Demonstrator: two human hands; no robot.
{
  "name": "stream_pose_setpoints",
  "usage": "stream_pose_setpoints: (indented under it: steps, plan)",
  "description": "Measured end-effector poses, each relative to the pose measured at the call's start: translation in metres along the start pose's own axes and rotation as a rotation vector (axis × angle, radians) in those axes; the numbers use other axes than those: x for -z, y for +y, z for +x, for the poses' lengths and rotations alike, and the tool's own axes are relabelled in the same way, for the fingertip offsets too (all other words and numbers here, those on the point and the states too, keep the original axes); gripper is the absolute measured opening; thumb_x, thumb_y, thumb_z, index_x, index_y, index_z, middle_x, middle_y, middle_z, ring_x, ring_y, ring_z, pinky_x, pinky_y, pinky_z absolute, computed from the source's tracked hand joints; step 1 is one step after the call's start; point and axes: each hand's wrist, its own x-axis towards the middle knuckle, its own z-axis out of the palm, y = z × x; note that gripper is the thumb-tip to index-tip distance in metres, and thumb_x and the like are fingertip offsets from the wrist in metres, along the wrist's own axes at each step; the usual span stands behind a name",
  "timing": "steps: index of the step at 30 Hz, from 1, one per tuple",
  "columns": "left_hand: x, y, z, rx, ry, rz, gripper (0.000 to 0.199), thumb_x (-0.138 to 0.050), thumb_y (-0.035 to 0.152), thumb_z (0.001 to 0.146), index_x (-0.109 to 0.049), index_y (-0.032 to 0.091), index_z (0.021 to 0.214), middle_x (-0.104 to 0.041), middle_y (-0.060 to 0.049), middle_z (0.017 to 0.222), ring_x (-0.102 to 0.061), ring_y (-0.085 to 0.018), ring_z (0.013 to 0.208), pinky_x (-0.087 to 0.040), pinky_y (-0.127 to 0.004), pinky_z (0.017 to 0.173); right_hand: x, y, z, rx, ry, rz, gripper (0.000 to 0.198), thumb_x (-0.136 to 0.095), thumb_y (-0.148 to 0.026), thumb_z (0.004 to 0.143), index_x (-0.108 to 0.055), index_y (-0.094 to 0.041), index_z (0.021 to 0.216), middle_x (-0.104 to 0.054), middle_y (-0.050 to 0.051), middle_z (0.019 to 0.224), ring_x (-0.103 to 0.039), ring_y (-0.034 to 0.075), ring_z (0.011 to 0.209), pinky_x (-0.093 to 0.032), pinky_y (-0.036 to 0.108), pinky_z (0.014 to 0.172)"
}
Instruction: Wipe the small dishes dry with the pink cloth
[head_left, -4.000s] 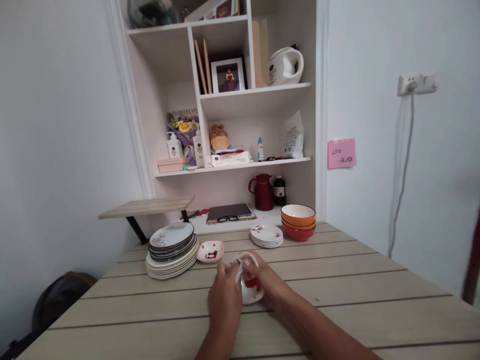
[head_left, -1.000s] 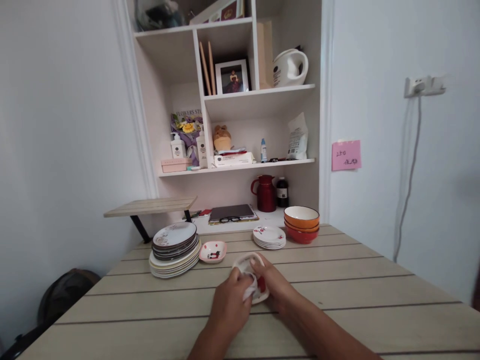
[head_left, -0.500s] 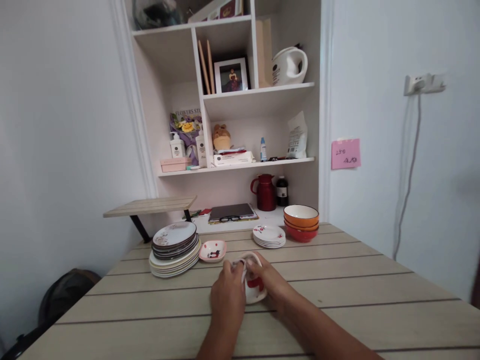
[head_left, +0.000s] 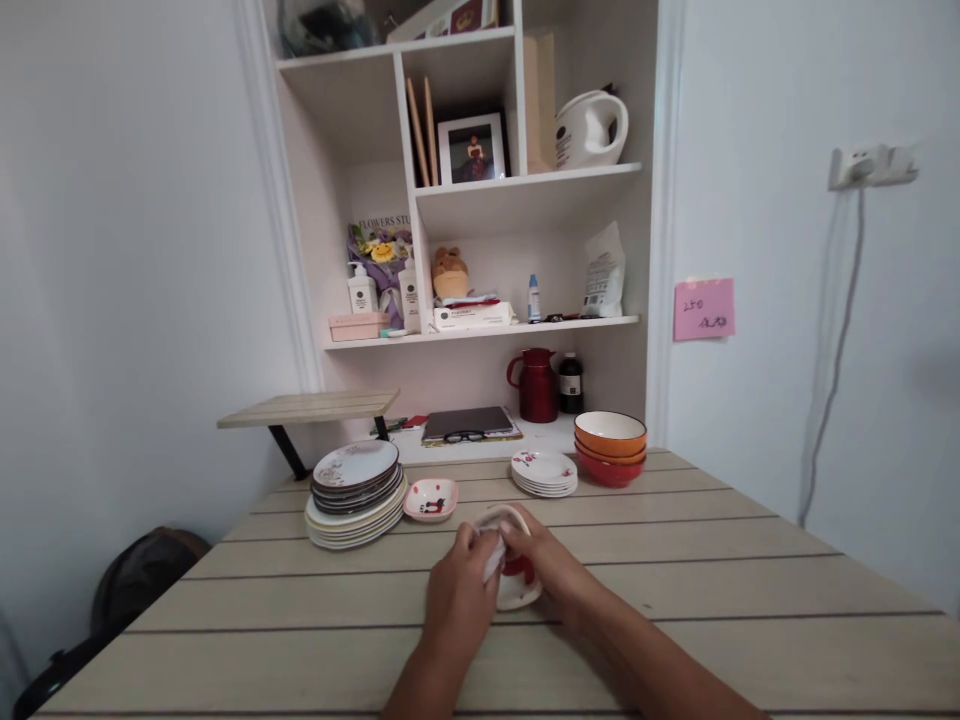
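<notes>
1. A tall stack of round ceramic plates (head_left: 356, 495), floral white with dark rims above cream, is standing on the pale wooden plank tabletop (head_left: 300, 660).
2. Just beside it, a small white ceramic dish with a pink rim and red dots (head_left: 431, 499) is sitting upright.
3. Nearer the person, the left hand (head_left: 461, 595) is pressing a crumpled whitish cloth (head_left: 493, 562) inside the held dish; its fingers are closing around the cloth. Compared with half a second ago, they are reaching further into the hollow and showing more cloth, so the rubbing seems to be continuing.
4. A white ceramic dish with a red motif (head_left: 519, 593) is tilting its opening towards the person; whether its lower edge is touching the tabletop, I cannot tell.
5. The right hand (head_left: 553, 567) is steadying that dish, its fingers clamping the right-hand side.
6. Behind, small white flowered plates (head_left: 544, 474) are lying stacked, unchanged.
7. Furthest right, orange and red round bowls (head_left: 611, 452) are standing nested beside them.
</notes>
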Motion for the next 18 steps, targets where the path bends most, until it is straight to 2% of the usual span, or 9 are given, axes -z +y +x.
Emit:
stream_pose_setpoints:
  steps: [4, 9, 14, 16, 18]
  plan:
    - [0.002, 0.009, 0.004, 0.138, -0.012, 0.155, 0.041, -0.047, 0.017, 0.090, -0.053, 0.033, 0.127, -0.053, -0.004, 0.115, -0.062, -0.017, 0.093, -0.044, -0.025, 0.074, -0.001, 0.000, 0.000, 0.016, 0.010, -0.012, 0.034, -0.071, -0.046, 0.074, -0.062, -0.021, 0.095, -0.069, 0.002, 0.083, -0.062, 0.020, 0.080, -0.043, 0.032, 0.075]
    - [0.002, 0.018, 0.003, 0.116, -0.064, 0.215, 0.037, -0.049, 0.017, 0.088, -0.056, 0.029, 0.122, -0.053, -0.006, 0.115, -0.062, -0.020, 0.095, -0.045, -0.028, 0.075, -0.001, 0.002, 0.004, -0.062, 0.114, 0.081, 0.037, -0.071, -0.045, 0.071, -0.058, -0.021, 0.096, -0.070, 0.002, 0.080, -0.064, 0.021, 0.074, -0.046, 0.033, 0.071]
    - [-0.002, 0.006, -0.002, -0.042, -0.045, -0.011, 0.027, -0.054, 0.017, 0.083, -0.064, 0.030, 0.104, -0.057, -0.001, 0.111, -0.061, -0.016, 0.094, -0.045, -0.024, 0.081, 0.003, 0.004, 0.007, -0.087, 0.152, 0.122, 0.035, -0.072, -0.041, 0.069, -0.058, -0.020, 0.094, -0.069, 0.000, 0.074, -0.062, 0.019, 0.068, -0.046, 0.031, 0.066]
    - [-0.005, 0.000, -0.002, -0.070, -0.017, -0.130, 0.021, -0.053, 0.019, 0.085, -0.066, 0.029, 0.099, -0.059, 0.000, 0.109, -0.061, -0.015, 0.097, -0.044, -0.022, 0.084, 0.005, 0.005, 0.008, -0.079, 0.149, 0.093, 0.035, -0.072, -0.041, 0.069, -0.059, -0.020, 0.093, -0.068, 0.000, 0.073, -0.061, 0.018, 0.067, -0.045, 0.030, 0.065]
    - [-0.008, -0.005, -0.001, -0.059, 0.021, -0.197, 0.022, -0.053, 0.020, 0.086, -0.066, 0.029, 0.102, -0.060, 0.000, 0.108, -0.060, -0.014, 0.099, -0.044, -0.021, 0.087, 0.005, 0.004, 0.007, -0.073, 0.124, 0.078, 0.034, -0.073, -0.042, 0.069, -0.059, -0.020, 0.092, -0.067, 0.000, 0.072, -0.061, 0.018, 0.066, -0.044, 0.030, 0.064]
